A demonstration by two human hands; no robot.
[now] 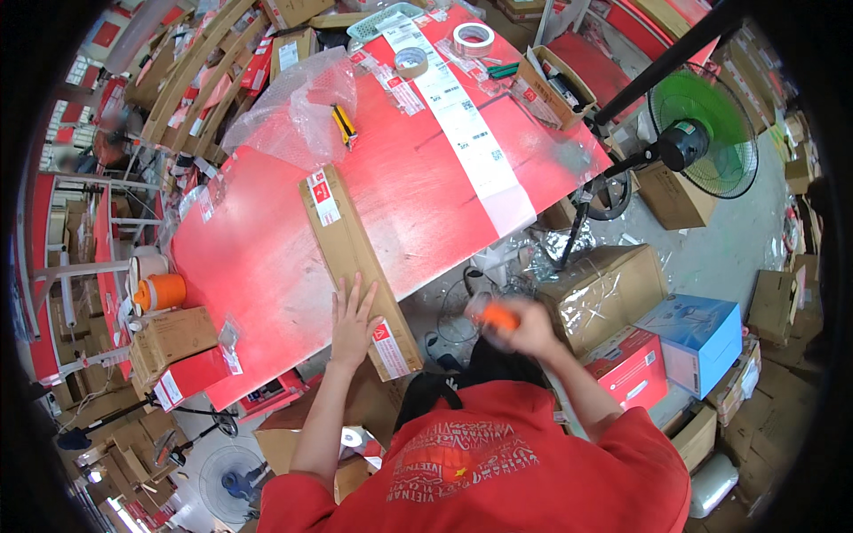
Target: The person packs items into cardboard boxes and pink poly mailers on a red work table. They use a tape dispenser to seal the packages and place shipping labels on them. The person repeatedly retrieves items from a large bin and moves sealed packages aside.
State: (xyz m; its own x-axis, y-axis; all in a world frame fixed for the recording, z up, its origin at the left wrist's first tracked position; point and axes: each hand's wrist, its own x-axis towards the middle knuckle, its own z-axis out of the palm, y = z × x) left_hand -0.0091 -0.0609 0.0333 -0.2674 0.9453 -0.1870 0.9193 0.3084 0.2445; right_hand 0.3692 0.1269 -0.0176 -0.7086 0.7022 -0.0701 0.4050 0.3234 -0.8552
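A long, narrow brown cardboard box [346,235] lies at a slant on the red table [258,258], its near end sticking out past the table's edge. Red and white labels mark both of its ends. My left hand [354,327] rests on the near part of the box, fingers stretched out and spread. Off the table's edge to the right, my right hand [524,329] is closed round an orange object [499,315], smeared by motion, so its kind cannot be made out. A yellow and black box cutter [343,126] lies beyond the box.
Clear bubble wrap [298,102] covers the far left of the table. A strip of white labels [466,129], tape rolls [473,40] and an open carton [555,86] lie farther right. A green fan [702,129] stands beyond the right edge. Blue [693,342] and red boxes [629,366] sit at my right.
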